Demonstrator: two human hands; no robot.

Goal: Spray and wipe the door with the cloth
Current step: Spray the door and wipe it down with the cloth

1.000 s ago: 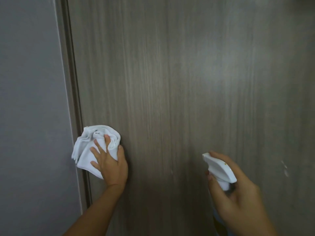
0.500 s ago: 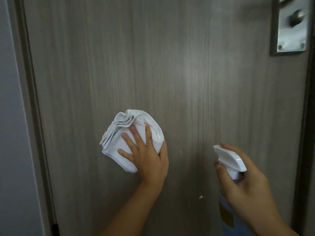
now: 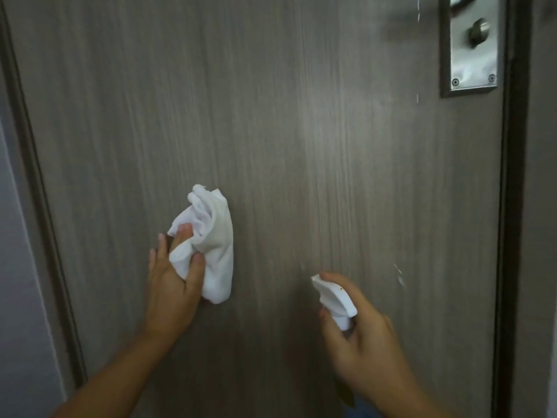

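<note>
A grey-brown wood-grain door (image 3: 301, 116) fills the view. My left hand (image 3: 171, 285) holds a bunched white cloth (image 3: 214, 245) against the door at lower centre-left, thumb over its folds and fingers pinching its left side. To the right, my right hand (image 3: 361, 336) grips the white spray head of a bottle (image 3: 334, 300), nozzle pointing up-left towards the door. The bottle's body is mostly hidden under that hand. A few pale specks (image 3: 399, 274) show on the door to the right of the spray head.
A metal lock plate with a round knob (image 3: 470, 46) sits at the door's upper right. The dark door frame (image 3: 512, 206) runs down the right side, another frame edge (image 3: 36, 206) down the left, with a grey wall (image 3: 15, 297) beyond it.
My left hand has slid the cloth rightwards from the door's left edge towards the middle, and the cloth is now bunched narrower. The view has shifted right, bringing the lock plate into sight.
</note>
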